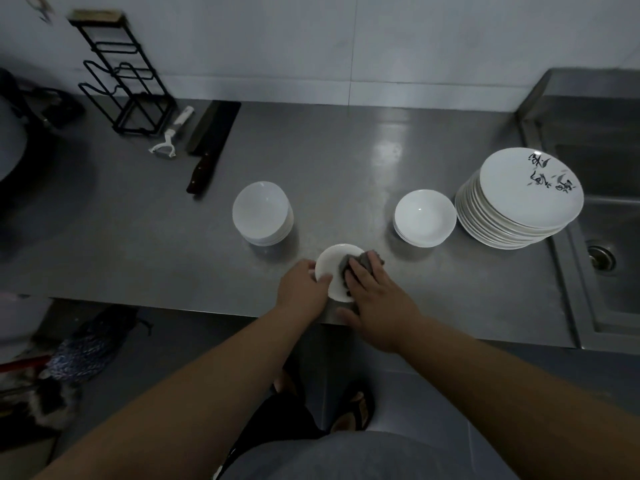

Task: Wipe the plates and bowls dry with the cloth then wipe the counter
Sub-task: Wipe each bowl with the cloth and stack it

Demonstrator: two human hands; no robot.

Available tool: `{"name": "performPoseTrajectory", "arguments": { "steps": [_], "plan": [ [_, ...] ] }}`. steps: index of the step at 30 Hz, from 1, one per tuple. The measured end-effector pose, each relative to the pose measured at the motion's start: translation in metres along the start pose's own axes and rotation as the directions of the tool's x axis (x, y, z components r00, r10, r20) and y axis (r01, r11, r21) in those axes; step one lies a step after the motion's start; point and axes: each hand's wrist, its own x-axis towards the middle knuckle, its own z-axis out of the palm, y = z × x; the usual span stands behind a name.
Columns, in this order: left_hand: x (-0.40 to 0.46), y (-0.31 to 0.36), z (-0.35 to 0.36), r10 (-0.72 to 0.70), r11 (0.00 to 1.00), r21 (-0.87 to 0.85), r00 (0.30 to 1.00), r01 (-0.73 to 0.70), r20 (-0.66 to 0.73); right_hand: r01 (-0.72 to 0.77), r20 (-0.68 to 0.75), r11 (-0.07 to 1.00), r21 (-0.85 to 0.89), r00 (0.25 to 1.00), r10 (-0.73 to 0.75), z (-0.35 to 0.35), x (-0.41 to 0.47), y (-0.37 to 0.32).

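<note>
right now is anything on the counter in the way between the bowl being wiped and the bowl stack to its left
Nothing visible does. The small bowl, gripped by the left hand while the right hand presses the grey cloth into it, has only bare counter between it and the left bowl stack.

My left hand [304, 284] grips the bowl [330, 268] rim at nine o'clock — thumb curled over the edge. My right hand [374, 292] presses the cloth [363, 259] flat — fingers straight, both forearms extended.
</note>
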Motion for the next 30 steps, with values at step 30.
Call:
{"name": "performPoseTrajectory", "arguments": {
  "steps": [30],
  "plan": [
    [0.042, 0.016, -0.023, 0.098, 0.958, 0.216, 0.921, -0.191, 0.378, 0.363, 0.096, 0.905, -0.220, 0.932, -0.350, -0.007, 0.025, 0.040]
  ]
}}
